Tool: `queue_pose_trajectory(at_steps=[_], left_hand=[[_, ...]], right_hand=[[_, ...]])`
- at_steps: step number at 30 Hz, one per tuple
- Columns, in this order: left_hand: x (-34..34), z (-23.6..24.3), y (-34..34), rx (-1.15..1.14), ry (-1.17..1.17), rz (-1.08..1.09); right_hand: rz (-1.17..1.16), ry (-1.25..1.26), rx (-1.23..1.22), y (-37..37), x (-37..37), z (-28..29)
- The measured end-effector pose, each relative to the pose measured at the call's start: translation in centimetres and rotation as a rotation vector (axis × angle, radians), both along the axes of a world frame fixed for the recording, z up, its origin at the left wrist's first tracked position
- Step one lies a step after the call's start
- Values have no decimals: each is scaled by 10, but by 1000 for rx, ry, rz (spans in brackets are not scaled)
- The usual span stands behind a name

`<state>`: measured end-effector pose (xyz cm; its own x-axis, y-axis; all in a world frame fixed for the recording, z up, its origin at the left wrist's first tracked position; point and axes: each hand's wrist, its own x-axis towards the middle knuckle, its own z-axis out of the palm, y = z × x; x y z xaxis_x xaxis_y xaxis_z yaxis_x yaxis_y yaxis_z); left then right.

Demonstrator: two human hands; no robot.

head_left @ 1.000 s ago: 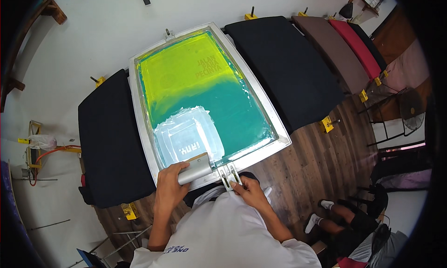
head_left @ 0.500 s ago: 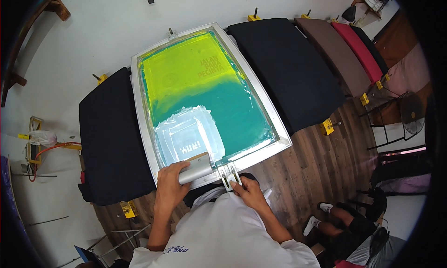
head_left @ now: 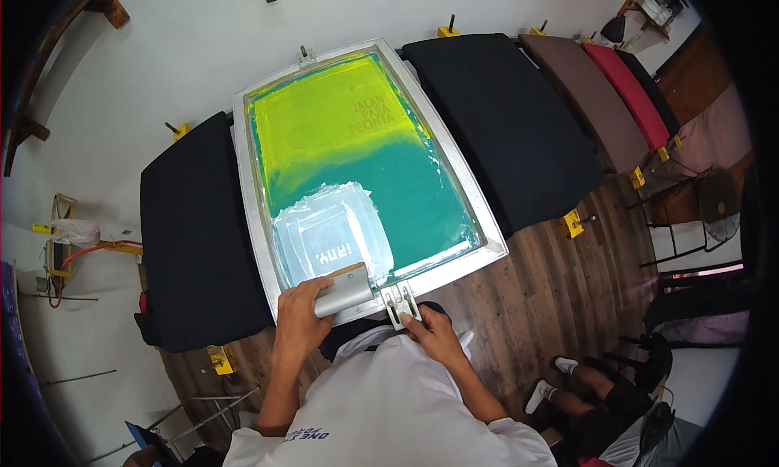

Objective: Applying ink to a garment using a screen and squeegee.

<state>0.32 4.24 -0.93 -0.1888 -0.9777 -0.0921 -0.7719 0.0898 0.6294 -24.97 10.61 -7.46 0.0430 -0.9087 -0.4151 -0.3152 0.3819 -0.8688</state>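
A large screen printing frame lies in front of me, its mesh yellow-green at the far end and teal nearer. White ink covers a rounded patch at its near left. My left hand is closed round the end of a squeegee with a silver metal handle, which rests at the frame's near edge over the white patch. My right hand grips the slotted metal bracket on the near edge, thumb on top. The squeegee's blade edge is mostly hidden.
Black fabric covers the boards left and right of the frame. Further right lie a brown board and a red board. Yellow clamps stick out at board ends. Another person's legs show at lower right, near a fan.
The view has shifted very slightly. My hands, the squeegee and the bracket keep their places relative to the frame.
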Motion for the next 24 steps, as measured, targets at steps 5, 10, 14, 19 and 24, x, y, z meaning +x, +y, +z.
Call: queue_pose_trajectory(at_steps=[5, 10, 14, 19, 24], left_hand=[[-2, -8, 2, -107, 25, 4], [-1, -17, 11, -19, -8, 20], [-3, -29, 14, -73, 5, 25], [-2, -22, 6, -118, 69, 34], [2, -16, 0, -112, 101, 0]], right_hand=[[39, 32, -18, 2, -3, -8], [231, 202, 84, -14, -11, 28], [437, 495, -429, -41, 1, 105], [669, 664, -842, -89, 63, 105], [812, 574, -579, -108, 80, 68]])
